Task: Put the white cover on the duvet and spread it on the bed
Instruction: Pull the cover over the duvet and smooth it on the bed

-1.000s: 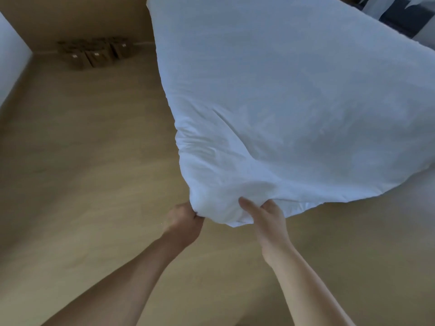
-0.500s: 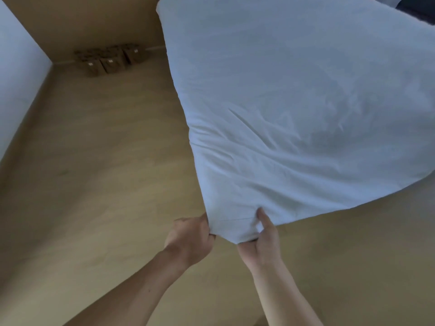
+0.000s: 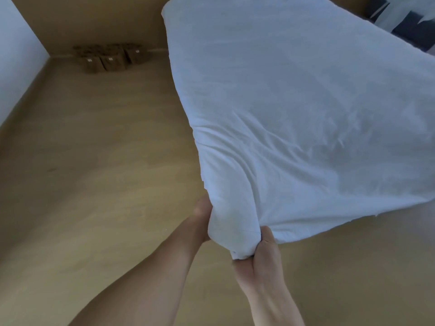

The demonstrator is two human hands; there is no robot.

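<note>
Gripping one corner of a white, creased fabric duvet cover (image 3: 294,114), a person holds the bedding up over a light brown wooden floor (image 3: 106,184), both bare forearms reaching forward from the bottom of the head view. The right hand (image 3: 261,257) pinches the very tip of the corner, thumb on top and fingers curled beneath, with the cloth bunched tight in its grasp. The left hand (image 3: 202,217) closes on the side edge just beside that corner; its fingers are tucked out of sight under the fabric, and only the back of the hand and the wrist show. From the two hands the duvet cover fans away toward the upper right, filling most of that half of the view, its surface puffy and crossed by folds that run out from the held corner. At the top right edge, beyond the bedding, a patch of dark blue and white striped cloth (image 3: 409,24) is visible. Several small brown boxes (image 3: 109,58) with pale labels sit in a cluster on the floor at the far corner, against a brown back wall (image 3: 94,17) and near a white side wall (image 3: 16,55).
</note>
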